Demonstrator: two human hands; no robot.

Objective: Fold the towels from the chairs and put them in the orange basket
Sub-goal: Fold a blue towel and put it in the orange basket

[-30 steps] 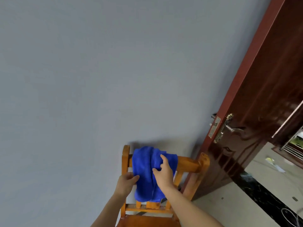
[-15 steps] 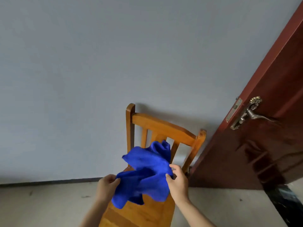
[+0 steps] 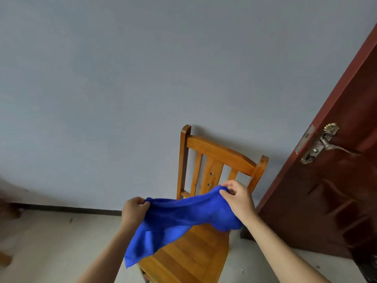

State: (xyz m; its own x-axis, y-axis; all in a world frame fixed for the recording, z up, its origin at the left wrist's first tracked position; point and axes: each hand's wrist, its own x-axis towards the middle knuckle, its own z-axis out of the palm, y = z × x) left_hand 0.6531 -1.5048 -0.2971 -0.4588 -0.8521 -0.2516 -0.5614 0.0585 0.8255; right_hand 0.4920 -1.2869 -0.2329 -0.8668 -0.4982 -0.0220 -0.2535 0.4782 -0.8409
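Blue plush cloth fills the lower middle of the frame: a small towel (image 3: 183, 215), held in the air over the seat of a wooden chair (image 3: 216, 152) that stands against the grey wall.

At its left end the left hand (image 3: 133, 211) has the upper edge, its fingers (image 3: 140, 201) curled in and clamped on a bunched corner. From there the top edge runs up and to the right with a slight sag. The body of the towel hangs below it in loose folds, with one free corner dangling at lower centre near the front of the seat. Whether that corner touches the wood I cannot tell.

At the right end the right hand (image 3: 238, 199) pinches the edge in front of the chair's back slats, fingers (image 3: 228, 183) closed on the cloth. A pouch of towel droops under that wrist.

I judge the towel to be light and wholly limp, with no stiffness to keep a shape. Its pile should catch on skin rather than slip, and it is in no way fragile. The sound hold is at two neighbouring corners of one edge, so that the rest falls flat for folding. The droop on the right suggests that hand has a gather rather than a true corner.

Further right stands a dark red door (image 3: 336, 201) with a metal lever handle (image 3: 330, 144). No orange basket is in view.
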